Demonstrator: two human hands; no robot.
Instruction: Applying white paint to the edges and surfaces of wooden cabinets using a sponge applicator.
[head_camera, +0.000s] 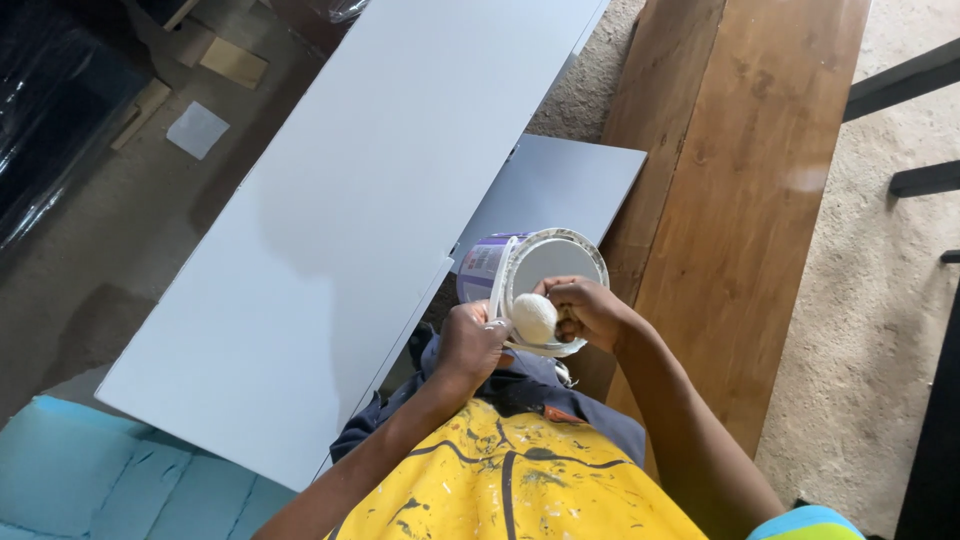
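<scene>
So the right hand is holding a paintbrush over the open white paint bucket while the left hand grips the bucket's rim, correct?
Not quite. The head view shows the right hand holding a white cloth ball, not a paintbrush, over the open white paint bucket. The rest stands: the left hand grips the bucket at its rim.

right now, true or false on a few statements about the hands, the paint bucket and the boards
1. The right hand holds a white cloth ball at the rim of the paint bucket. True.
2. The left hand rests flat on the white panel. False: it grips the bucket by its rim and handle.
3. A brown wooden board lies to the right of the bucket. True.
4. The bucket stands on the floor. False: it is held up over the person's lap.
</scene>
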